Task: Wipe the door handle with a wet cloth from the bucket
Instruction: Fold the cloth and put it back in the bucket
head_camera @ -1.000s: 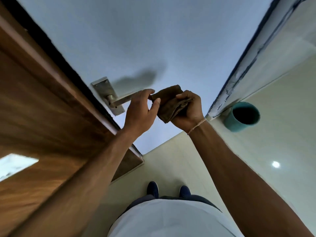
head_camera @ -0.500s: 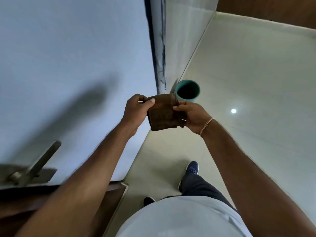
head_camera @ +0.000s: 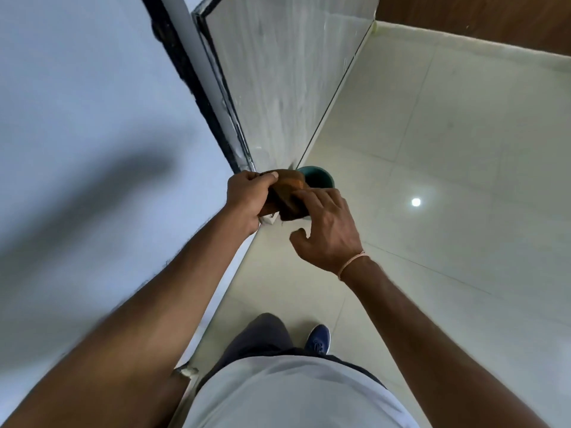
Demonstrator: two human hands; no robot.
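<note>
A: In the head view, what is held, and by which hand?

B: The brown cloth [head_camera: 285, 193] is gripped by the left hand [head_camera: 247, 200], fingers curled shut over its folded edge. The right hand [head_camera: 327, 230] is loosely spread, with only its fingertips [head_camera: 304, 196] laid on the cloth's near side and the thumb hanging free. Nothing is clasped by it.

A: And the bucket?

B: The teal bucket [head_camera: 319, 177] is seen on the tiled floor [head_camera: 448, 149] just beyond the cloth, beside the wall corner [head_camera: 247, 162]. Part of its mouth is hidden by the cloth. The door handle is not in view.

A: How might the step be done well?

B: It is judged that the cloth is being carried to the bucket. It should be kept bunched and lowered squarely over the opening, so that the rim is not caught and drips are kept off the tiles.

A: Is anything in the way?

B: The path looks clear. The wall corner is close on the left, and a shoe [head_camera: 318, 339] is planted well short of the bucket.
</note>
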